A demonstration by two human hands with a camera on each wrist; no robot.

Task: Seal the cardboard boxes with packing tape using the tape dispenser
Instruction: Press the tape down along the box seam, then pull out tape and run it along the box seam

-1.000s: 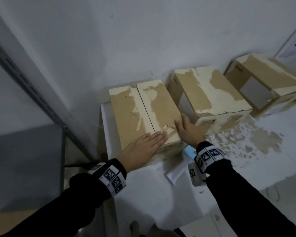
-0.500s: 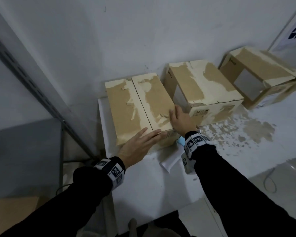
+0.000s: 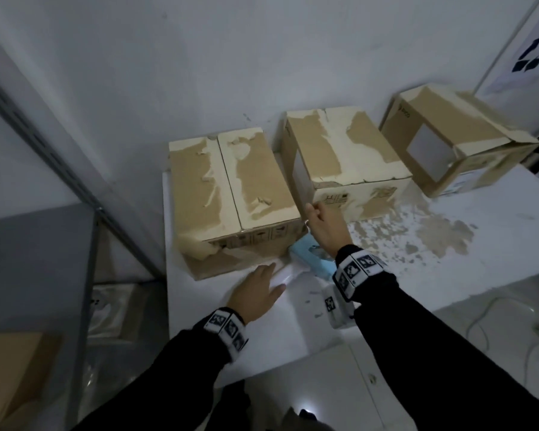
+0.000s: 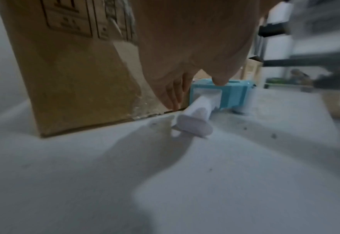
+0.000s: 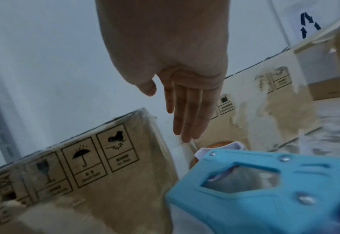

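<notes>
Three worn cardboard boxes stand along the wall on a white table: a left box (image 3: pixel 231 194), a middle box (image 3: pixel 339 163) and a right box (image 3: pixel 458 135). A blue tape dispenser (image 3: pixel 308 258) lies on its side at the left box's front right corner, its white handle (image 4: pixel 195 118) pointing toward me. My left hand (image 3: pixel 268 275) hovers open just above the table beside that handle, its fingers (image 4: pixel 174 95) straight by the box's lower edge and holding nothing. My right hand (image 3: pixel 311 213) is open above the dispenser, with straight fingers (image 5: pixel 187 120) pointing into the gap between the left and middle boxes.
The table (image 3: pixel 448 259) carries torn tape and paper residue to the right of my hands. A grey metal shelf upright (image 3: pixel 87 213) stands at the left, with another carton (image 3: pixel 13 368) on the floor. Cables (image 3: pixel 495 321) lie on the floor at right.
Both hands have come off the top of the left box. The left hand dropped to the table by the dispenser handle; the right hand shifted right, toward the gap between the boxes.
</notes>
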